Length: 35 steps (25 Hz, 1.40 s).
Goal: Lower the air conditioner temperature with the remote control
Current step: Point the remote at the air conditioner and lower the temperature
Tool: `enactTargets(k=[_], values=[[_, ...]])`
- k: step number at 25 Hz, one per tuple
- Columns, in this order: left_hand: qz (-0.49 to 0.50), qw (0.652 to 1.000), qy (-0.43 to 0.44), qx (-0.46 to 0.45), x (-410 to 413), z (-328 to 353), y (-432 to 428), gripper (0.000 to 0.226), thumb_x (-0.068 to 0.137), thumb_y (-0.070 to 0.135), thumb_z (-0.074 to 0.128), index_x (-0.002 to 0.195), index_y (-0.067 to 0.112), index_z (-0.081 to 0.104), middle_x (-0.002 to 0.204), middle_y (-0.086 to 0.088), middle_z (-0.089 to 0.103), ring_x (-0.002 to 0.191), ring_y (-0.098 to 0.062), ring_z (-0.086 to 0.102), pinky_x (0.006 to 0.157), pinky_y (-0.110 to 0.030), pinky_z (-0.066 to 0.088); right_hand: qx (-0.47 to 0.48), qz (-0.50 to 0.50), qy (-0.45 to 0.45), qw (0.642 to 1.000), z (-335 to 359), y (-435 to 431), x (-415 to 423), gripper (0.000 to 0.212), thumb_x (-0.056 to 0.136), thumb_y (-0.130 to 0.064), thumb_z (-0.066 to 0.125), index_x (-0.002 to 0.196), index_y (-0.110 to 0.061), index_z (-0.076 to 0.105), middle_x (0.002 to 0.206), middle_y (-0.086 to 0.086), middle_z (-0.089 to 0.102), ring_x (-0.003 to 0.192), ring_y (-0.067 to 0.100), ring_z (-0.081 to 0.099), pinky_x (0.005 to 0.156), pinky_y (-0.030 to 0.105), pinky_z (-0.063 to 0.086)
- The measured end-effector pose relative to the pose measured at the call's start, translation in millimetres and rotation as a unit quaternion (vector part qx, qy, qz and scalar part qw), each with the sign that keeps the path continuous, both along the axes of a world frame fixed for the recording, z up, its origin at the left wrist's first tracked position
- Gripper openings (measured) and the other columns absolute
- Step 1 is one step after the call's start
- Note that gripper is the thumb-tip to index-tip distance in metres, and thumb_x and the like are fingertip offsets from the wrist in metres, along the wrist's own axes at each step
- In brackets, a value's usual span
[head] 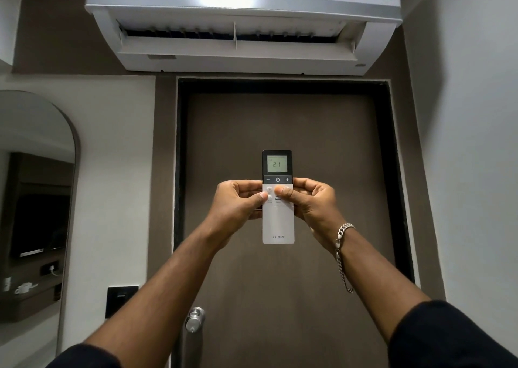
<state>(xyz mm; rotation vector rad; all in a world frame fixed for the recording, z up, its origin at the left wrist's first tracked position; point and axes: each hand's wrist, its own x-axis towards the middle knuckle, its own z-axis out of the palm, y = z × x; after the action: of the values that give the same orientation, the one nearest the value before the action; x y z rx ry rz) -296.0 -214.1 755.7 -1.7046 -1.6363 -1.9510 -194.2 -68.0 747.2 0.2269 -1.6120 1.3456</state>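
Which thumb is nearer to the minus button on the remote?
Left. The left thumb lies just below-left of the minus button; the right thumb lies below-right, under the power button.

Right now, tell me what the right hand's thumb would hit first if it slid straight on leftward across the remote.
Probably the left hand's thumb; the right hand's thumb points toward it across the white-and-black remote control.

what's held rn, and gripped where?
The remote control, held upright by both hands at its middle: left hand on its left edge, right hand on its right edge, both thumbs on the small buttons below the minus/power/plus row.
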Motion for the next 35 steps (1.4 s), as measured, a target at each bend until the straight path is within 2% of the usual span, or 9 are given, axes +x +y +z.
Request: enactTargets(k=[5,7,9,12,16,22,26,32,35], values=[[0.005,1.0,-0.007,0.007,2.4,1.6,1.1,0.02,0.083,0.018,0.066,0.103,0.018,0.063,0.094,0.002,0.072,0.081,-0.01,0.073,0.061,-0.021,0.057,0.005,0.002,-0.003,1.0,-0.9,1.1,1.1,0.034,0.065,-0.021,0.081,0.094,-0.016,0.066,0.091,0.001,0.077,0.082,0.017,0.076,0.067,0.029,0.062],[0.016,0.999,-0.022,0.021,5.3,4.4,2.8,0.019,0.085,0.019,0.064,0.104,0.014,0.063,0.093,0.001,0.072,0.076,-0.008,0.073,0.058,-0.018,0.056,0.002,-0.004,-0.006,1.0,-0.8,0.2,1.8,0.045,0.06,-0.025,0.082,0.1,-0.012,0.066,0.096,0.006,0.077,0.085,0.021,0.076,0.072,0.034,0.062],[0.026,0.998,-0.034,0.043,8.3,8.6,4.2,0.021,0.086,0.02,0.063,0.104,0.011,0.064,0.091,0.0,0.072,0.074,-0.007,0.073,0.056,-0.017,0.054,0.003,-0.01,-0.017,1.0,-1.8,-0.2,1.1,0.05,0.066,-0.022,0.083,0.109,-0.005,0.064,0.103,0.012,0.076,0.091,0.025,0.075,0.078,0.04,0.06],[0.035,0.997,-0.044,0.055,12.3,12.5,5.7,0.017,0.085,0.017,0.064,0.101,0.011,0.065,0.088,0.001,0.071,0.07,-0.007,0.073,0.054,-0.015,0.053,0.001,-0.007,-0.023,1.0,-3.3,0.1,1.2,0.052,0.068,-0.02,0.082,0.113,-0.003,0.063,0.104,0.012,0.076,0.091,0.025,0.075,0.078,0.039,0.061],[0.054,0.997,-0.041,0.049,13.0,13.3,8.0,0.031,0.084,0.017,0.065,0.112,0.003,0.061,0.101,-0.008,0.07,0.083,-0.015,0.072,0.06,-0.021,0.058,0.004,-0.006,-0.023,1.0,-2.7,0.7,4.3,0.045,0.072,-0.018,0.08,0.112,-0.004,0.064,0.103,0.011,0.076,0.09,0.023,0.075,0.074,0.035,0.061],[0.112,0.991,-0.024,0.067,16.0,12.1,11.9,0.023,0.083,0.019,0.067,0.103,0.01,0.062,0.101,-0.007,0.068,0.087,-0.021,0.07,0.064,-0.025,0.059,-0.005,0.005,-0.015,1.0,-3.8,-1.3,6.2,0.039,0.07,-0.016,0.081,0.105,-0.008,0.066,0.098,0.008,0.077,0.085,0.02,0.076,0.066,0.027,0.061],[0.096,0.993,-0.03,0.063,17.4,13.6,12.1,0.019,0.082,0.021,0.068,0.098,0.013,0.062,0.101,-0.008,0.069,0.086,-0.02,0.071,0.064,-0.024,0.06,-0.001,0.001,-0.017,1.0,-2.3,0.5,8.5,0.042,0.068,-0.021,0.081,0.106,-0.009,0.065,0.098,0.006,0.077,0.086,0.019,0.076,0.066,0.027,0.061],[0.076,0.995,-0.037,0.052,16.7,15.0,11.1,0.026,0.083,0.02,0.067,0.106,0.009,0.062,0.104,-0.01,0.07,0.088,-0.02,0.071,0.065,-0.025,0.06,0.004,0.005,-0.017,1.0,-0.6,0.4,11.0,0.045,0.061,-0.026,0.082,0.101,-0.012,0.065,0.094,0.003,0.078,0.085,0.019,0.076,0.065,0.027,0.061],[0.074,0.995,-0.036,0.051,14.9,15.3,11.0,0.027,0.083,0.02,0.067,0.107,0.01,0.062,0.104,-0.009,0.07,0.089,-0.021,0.071,0.065,-0.025,0.06,0.003,0.002,-0.023,1.0,1.0,-0.5,10.2,0.041,0.071,-0.018,0.08,0.107,-0.008,0.064,0.099,0.007,0.077,0.087,0.02,0.076,0.068,0.029,0.061]])
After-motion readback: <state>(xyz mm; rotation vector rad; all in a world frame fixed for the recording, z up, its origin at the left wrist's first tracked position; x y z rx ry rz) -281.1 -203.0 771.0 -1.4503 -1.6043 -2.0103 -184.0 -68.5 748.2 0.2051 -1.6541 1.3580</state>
